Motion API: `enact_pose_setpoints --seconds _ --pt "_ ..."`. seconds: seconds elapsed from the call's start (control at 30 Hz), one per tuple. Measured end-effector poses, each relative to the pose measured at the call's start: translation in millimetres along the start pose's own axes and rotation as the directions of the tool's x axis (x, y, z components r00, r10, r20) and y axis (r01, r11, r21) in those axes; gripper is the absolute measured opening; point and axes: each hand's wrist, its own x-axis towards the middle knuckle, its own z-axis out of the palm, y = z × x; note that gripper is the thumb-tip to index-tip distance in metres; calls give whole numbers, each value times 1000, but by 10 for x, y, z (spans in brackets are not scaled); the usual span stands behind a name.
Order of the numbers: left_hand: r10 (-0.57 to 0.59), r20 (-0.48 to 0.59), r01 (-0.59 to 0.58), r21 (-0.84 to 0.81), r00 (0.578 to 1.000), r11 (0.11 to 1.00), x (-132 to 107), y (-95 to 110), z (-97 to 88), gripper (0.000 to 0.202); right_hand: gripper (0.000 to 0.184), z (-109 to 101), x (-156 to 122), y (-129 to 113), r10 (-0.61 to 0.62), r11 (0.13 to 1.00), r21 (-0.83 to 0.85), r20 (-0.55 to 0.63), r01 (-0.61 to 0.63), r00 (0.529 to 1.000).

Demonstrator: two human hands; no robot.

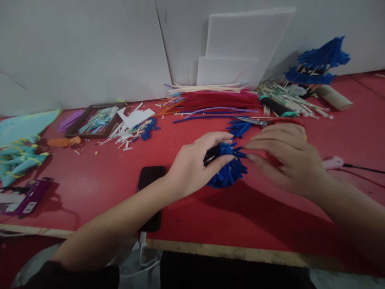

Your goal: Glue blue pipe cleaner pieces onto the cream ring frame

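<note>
My left hand [195,162] is wrapped round a blue fuzzy pipe-cleaner piece [227,176], held above the red table. Short blue strips fan out below and to the right of its dark core, which the fingers partly cover. At the strips on the right side, my right hand [288,154] has its thumb and forefinger pinched together on the tip of a blue pipe-cleaner strip [240,153]. Just behind the hands lie more cut blue strips [240,127] and a pair of scissors [254,121], whose handles are partly hidden by my right hand.
Pipe cleaners [219,100] lie bundled along the wall. A blue tiered model [321,60] and a cardboard tube [335,97] stand back right. A phone [152,176] lies under my left forearm. A brown tray [75,130], scraps and a pink-handled corded tool [333,162] flank the hands.
</note>
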Motion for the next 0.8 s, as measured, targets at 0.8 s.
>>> enact_pose_setpoints --seconds 0.8 --pt "-20 114 49 -253 993 966 55 -14 -105 29 43 -509 -871 663 437 892 -278 337 -355 834"
